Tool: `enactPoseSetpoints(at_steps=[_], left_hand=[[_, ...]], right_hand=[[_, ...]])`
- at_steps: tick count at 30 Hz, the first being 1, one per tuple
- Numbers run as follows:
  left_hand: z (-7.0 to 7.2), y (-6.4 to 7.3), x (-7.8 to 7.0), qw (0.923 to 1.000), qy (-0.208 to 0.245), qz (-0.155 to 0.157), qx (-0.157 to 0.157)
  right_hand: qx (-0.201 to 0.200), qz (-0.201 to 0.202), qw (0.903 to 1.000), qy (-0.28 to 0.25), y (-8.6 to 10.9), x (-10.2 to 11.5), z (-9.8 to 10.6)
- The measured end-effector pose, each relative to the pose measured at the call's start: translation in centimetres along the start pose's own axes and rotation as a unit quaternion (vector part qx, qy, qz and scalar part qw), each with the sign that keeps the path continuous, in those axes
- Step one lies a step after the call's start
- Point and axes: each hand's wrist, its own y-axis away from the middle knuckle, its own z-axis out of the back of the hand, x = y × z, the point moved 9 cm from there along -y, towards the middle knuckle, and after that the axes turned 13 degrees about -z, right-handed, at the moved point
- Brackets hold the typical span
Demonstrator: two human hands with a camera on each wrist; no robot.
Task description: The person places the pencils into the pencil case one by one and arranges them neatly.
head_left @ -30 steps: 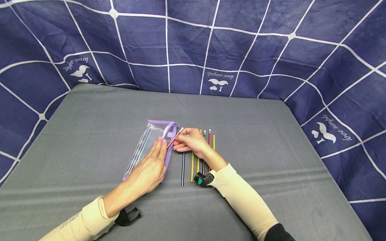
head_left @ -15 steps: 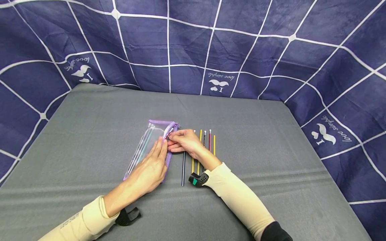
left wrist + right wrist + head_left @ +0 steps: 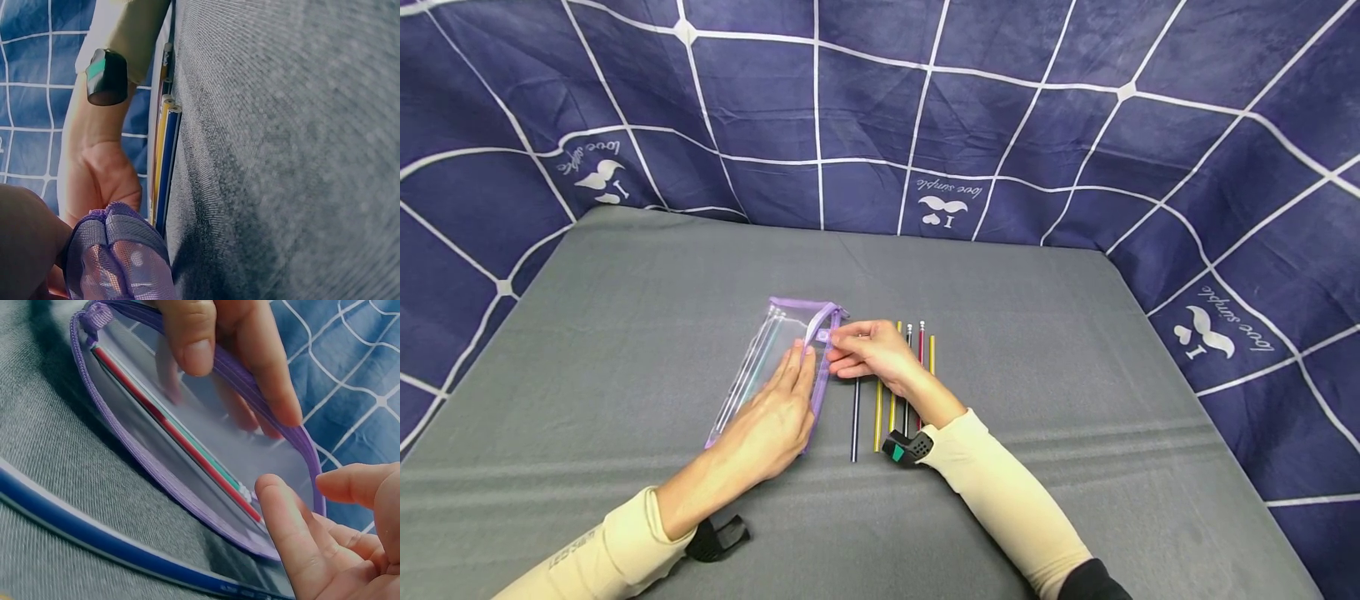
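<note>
A clear pencil case with purple mesh trim lies on the grey cloth, its mouth open to the right. My left hand pinches the upper rim, the thumb inside the mouth and fingers outside, as the right wrist view shows. Inside lie a red pencil and a green pencil, side by side. My right hand is at the mouth, thumb and fingertips apart around the rim, no pencil between them. Beneath that hand a dark blue pencil lies outside the case.
Right of the blue pencil, several more pencils lie in a row, including a yellow pencil, a black pencil and a red pencil with an eraser end. A blue checked curtain surrounds the grey cloth-covered surface.
My right hand has pushed a red pencil through the mouth into the case and let it go, then drawn back slightly to the right. The left hand has stayed in place.
</note>
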Motion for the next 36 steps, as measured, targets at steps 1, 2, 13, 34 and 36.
enactPoseSetpoints(at_steps=[1,2,13,34,36], left_hand=[[0.0,0.0,0.0,1.0000,0.001,0.001,0.001],[0.0,0.0,0.0,1.0000,0.001,0.001,0.002],[0.0,-0.1,0.0,1.0000,0.001,0.004,0.000],[0.1,0.0,0.0,1.0000,-0.002,-0.003,-0.001],[0.1,0.0,0.0,1.0000,-0.002,-0.003,-0.001]], right_hand=[[0.000,0.001,1.0000,0.000,0.0,0.0,0.1],[0.000,0.001,1.0000,0.000,0.1,0.0,0.3],[-0.022,0.004,0.9997,-0.005,0.8,0.5,2.1],[-0.044,0.012,0.9988,-0.015,1.8,0.3,5.1],[-0.046,0.012,0.9987,-0.016,1.9,0.4,5.4]])
